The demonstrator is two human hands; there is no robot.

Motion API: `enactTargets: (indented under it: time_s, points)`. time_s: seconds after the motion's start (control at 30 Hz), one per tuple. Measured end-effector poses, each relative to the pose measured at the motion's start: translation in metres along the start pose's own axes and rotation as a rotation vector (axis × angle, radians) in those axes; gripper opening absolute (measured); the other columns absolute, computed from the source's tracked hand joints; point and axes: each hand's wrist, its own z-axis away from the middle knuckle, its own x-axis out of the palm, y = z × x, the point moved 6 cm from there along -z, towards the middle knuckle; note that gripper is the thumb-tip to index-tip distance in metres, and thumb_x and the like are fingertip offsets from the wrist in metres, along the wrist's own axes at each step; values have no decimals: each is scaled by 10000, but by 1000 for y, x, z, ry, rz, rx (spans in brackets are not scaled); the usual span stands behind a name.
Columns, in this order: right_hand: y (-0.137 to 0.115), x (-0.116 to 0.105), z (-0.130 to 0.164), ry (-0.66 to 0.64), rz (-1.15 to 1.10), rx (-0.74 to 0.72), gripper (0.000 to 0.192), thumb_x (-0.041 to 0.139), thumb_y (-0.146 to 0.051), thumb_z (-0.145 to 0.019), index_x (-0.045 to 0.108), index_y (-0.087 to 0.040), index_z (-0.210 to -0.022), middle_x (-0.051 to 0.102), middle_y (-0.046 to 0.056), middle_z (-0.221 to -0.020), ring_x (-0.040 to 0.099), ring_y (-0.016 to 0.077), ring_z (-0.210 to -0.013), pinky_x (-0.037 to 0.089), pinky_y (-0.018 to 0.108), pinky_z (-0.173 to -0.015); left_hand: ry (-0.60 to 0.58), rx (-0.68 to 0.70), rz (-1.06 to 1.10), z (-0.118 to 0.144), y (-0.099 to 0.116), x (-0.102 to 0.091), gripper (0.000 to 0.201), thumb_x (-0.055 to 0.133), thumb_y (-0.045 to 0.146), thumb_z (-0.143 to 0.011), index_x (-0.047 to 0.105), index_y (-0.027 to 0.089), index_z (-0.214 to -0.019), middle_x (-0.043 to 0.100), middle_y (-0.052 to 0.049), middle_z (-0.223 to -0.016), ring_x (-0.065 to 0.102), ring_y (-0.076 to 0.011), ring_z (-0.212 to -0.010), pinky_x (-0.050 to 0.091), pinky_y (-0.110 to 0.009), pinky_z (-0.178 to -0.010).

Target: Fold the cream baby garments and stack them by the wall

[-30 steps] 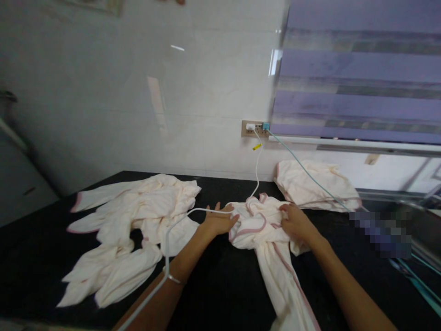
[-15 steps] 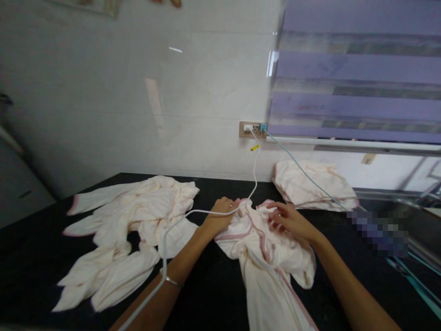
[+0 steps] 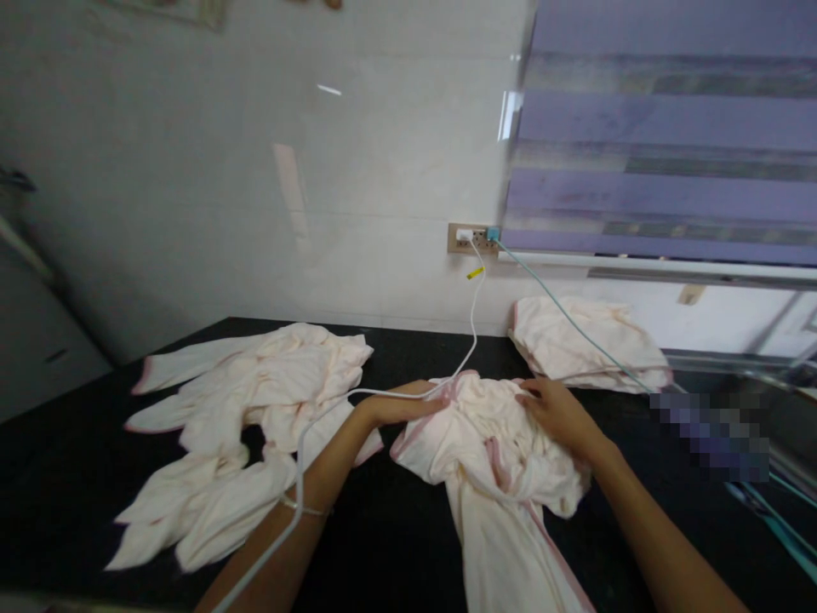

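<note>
A black countertop [image 3: 396, 545] fills the lower half of the frame, meeting a pale tiled wall [image 3: 255, 187] along its far edge. At left of centre sprawls a heap of cream garments [image 3: 242, 417] with pink-trimmed sleeves; a folded cream garment [image 3: 587, 340] sits at right, against the wall.

The cream pink-edged garment [image 3: 491, 451] being worked lies at lower centre, bunched at its upper end and trailing a long narrow part toward the bottom edge, so its long axis runs roughly top to bottom (tilting slightly rightward as it descends). The left hand [image 3: 399, 407] comes in from the lower left and disappears into the bunch's left edge; its fingers are hidden by cloth, so I cannot tell how it grips. The right hand [image 3: 557, 409] rests on the bunch's upper right, fingers loosely spread and pressing flat. Both touch the cloth, one at each side.

Bare counter lies open between the heap and the garment, and at its right. A white cable [image 3: 476, 315] drops from the wall socket [image 3: 473, 238] across the left forearm; a teal cable [image 3: 562, 311] runs rightward.
</note>
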Motion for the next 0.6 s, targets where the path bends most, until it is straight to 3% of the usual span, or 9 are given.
enactTargets:
  time_s: [0.07, 0.17, 0.27, 0.33, 0.4, 0.47, 0.6]
  points:
    - [19, -18, 0, 182, 14, 87, 353, 491, -364, -953, 715, -175, -1148, 719, 138, -1115, 650, 269, -1037, 464, 378, -939, 59, -20, 147, 0, -11, -15, 624, 563, 726, -867, 698, 129, -992, 731, -80, -966, 638, -235, -917, 498, -305, -811]
    - [39, -40, 5, 394, 66, 185, 377, 464, -353, -950, 700, -156, -1168, 673, 164, -1111, 631, 282, -1032, 470, 406, -945, 328, -135, 219, -2, -41, -43, 504, 621, 627, -861, 663, 129, -929, 682, -45, -823, 616, -201, -804, 479, -278, -729]
    - [39, -49, 9, 529, 99, 199, 374, 498, -305, -905, 686, -149, -1187, 612, 184, -1143, 603, 303, -1063, 472, 436, -950, 564, -267, 123, 0, -69, -58, 309, 636, 425, -869, 639, 135, -976, 645, -24, -789, 604, -176, -753, 460, -258, -687]
    - [29, -46, 8, 554, 48, 139, 360, 517, -280, -881, 675, -147, -1175, 605, 177, -1134, 597, 299, -1069, 478, 431, -947, 647, -338, -39, 3, -75, -60, 280, 651, 285, -830, 615, 139, -1065, 643, -22, -826, 609, -172, -766, 453, -255, -694]
    - [13, -32, 3, 472, -69, 41, 293, 505, -265, -886, 673, -162, -1102, 631, 141, -1064, 619, 261, -982, 504, 391, -885, 670, -380, -222, 4, -70, -58, 402, 658, 158, -754, 585, 150, -1150, 649, -31, -889, 617, -180, -807, 446, -258, -711]
    - [-6, -10, -1, 299, -150, -61, 232, 489, -250, -901, 671, -182, -1026, 653, 98, -982, 622, 220, -881, 510, 345, -810, 643, -401, -338, 3, -57, -52, 471, 633, 100, -710, 575, 165, -1173, 655, -34, -898, 621, -188, -808, 433, -264, -700]
    - [-30, 34, 0, -51, -25, -187, 252, 548, -215, -881, 698, -164, -1077, 661, 104, -1022, 606, 218, -930, 480, 346, -876, 582, -476, -444, 2, -35, -45, 240, 650, 279, -790, 620, 206, -1017, 667, -33, -804, 645, -222, -779, 419, -285, -683]
